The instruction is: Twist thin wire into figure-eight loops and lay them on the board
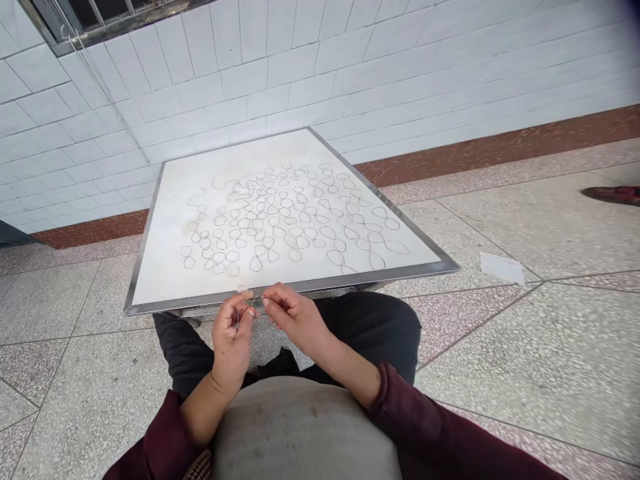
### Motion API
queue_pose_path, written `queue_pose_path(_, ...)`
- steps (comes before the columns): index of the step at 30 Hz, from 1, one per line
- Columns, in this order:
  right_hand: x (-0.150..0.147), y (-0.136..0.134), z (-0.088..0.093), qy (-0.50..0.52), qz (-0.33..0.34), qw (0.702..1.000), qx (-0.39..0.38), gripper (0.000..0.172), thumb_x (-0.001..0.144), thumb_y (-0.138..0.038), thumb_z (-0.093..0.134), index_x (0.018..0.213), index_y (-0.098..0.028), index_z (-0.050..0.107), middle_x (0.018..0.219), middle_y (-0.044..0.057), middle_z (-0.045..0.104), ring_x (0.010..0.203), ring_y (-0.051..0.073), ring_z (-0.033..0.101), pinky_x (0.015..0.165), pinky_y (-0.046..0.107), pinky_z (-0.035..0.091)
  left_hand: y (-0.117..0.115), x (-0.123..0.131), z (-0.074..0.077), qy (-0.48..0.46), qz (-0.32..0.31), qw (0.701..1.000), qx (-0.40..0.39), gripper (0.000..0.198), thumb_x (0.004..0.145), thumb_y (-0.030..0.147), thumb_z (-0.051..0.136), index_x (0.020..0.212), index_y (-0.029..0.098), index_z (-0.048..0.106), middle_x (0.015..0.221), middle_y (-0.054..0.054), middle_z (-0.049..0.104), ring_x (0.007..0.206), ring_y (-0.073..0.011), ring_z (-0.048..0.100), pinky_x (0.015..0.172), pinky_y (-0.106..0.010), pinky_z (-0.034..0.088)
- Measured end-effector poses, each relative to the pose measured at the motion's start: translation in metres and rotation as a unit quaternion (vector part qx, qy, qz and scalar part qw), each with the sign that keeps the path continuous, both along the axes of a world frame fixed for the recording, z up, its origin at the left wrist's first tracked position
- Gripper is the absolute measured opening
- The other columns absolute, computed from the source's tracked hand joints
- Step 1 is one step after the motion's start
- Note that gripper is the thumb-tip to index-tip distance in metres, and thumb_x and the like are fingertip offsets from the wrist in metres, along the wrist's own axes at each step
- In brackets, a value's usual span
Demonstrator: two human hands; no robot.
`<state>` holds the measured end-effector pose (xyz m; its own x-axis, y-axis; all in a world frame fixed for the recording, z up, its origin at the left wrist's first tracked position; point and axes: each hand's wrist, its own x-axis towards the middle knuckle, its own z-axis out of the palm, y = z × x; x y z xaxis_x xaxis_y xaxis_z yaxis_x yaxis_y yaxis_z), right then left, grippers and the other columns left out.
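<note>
My left hand (pixel 233 333) and my right hand (pixel 293 317) meet just below the near rim of a low white table (pixel 165 273), over my lap. Both pinch a thin piece of wire (pixel 255 299) stretched between their fingertips. A bandage wraps one left fingertip. On the tabletop lie several bent wire loops (pixel 280 217), most shaped like figures of eight, spread over its middle and right side. The hands are nearest to the front row of loops but do not touch them.
The table has a metal edge (pixel 440 267) and stands against a white tiled wall (pixel 350 73). Speckled floor tiles surround it. A white scrap of paper (pixel 501 268) lies on the floor at right. A dark shoe (pixel 613 194) shows at the far right.
</note>
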<state>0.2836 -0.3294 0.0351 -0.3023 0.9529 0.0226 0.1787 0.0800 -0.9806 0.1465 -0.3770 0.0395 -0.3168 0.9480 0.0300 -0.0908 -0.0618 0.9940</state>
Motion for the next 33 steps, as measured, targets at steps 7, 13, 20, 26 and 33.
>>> queue_pose_path(7,-0.006,-0.002,0.008,0.070,-0.008,0.993,-0.095,0.016,0.085,-0.039,0.057,0.090,-0.023,0.055,0.069,-0.003,0.052,0.055,0.013,0.052,0.043,0.024,0.044,0.001,-0.001,-0.003,-0.023,0.009,1.000,-0.001,0.024,0.084,0.027,0.070,0.108,0.023,0.065,0.079,0.002,0.061,0.076,-0.0138,0.063,0.082,-0.030,0.050)
queue_pose_path(13,-0.012,-0.006,0.011,0.078,0.006,0.986,-0.145,0.027,0.085,-0.048,0.058,0.090,-0.021,0.056,0.078,0.000,0.058,0.060,0.013,0.056,0.042,0.023,0.046,0.001,-0.003,-0.008,0.087,0.053,0.995,0.023,0.026,0.088,0.027,0.065,0.113,0.021,0.065,0.086,-0.002,0.066,0.084,-0.0156,0.065,0.088,-0.033,0.050)
queue_pose_path(20,-0.023,-0.008,0.008,0.122,0.037,0.976,-0.177,0.033,0.088,-0.051,0.052,0.091,-0.019,0.059,0.080,0.001,0.060,0.063,0.013,0.058,0.043,0.022,0.045,0.003,-0.006,-0.010,0.308,0.075,0.938,0.144,0.019,0.092,0.020,0.059,0.108,0.021,0.069,0.094,-0.005,0.071,0.084,-0.0165,0.066,0.079,-0.031,0.054)
queue_pose_path(26,-0.027,-0.008,0.007,0.127,0.018,0.977,-0.170,0.029,0.088,-0.044,0.050,0.091,-0.018,0.062,0.072,0.000,0.056,0.064,0.014,0.057,0.043,0.021,0.044,0.004,-0.005,-0.007,0.336,0.060,0.927,0.153,0.020,0.093,0.015,0.057,0.108,0.021,0.068,0.093,-0.004,0.072,0.083,-0.0146,0.066,0.078,-0.029,0.054)
queue_pose_path(33,-0.030,-0.008,0.003,0.145,0.006,0.973,-0.180,0.031,0.087,-0.046,0.052,0.091,-0.017,0.064,0.070,0.000,0.058,0.062,0.014,0.057,0.044,0.021,0.043,0.005,-0.008,-0.008,0.343,0.061,0.925,0.152,0.019,0.092,0.016,0.057,0.107,0.021,0.068,0.089,-0.003,0.071,0.081,-0.0145,0.066,0.075,-0.027,0.054)
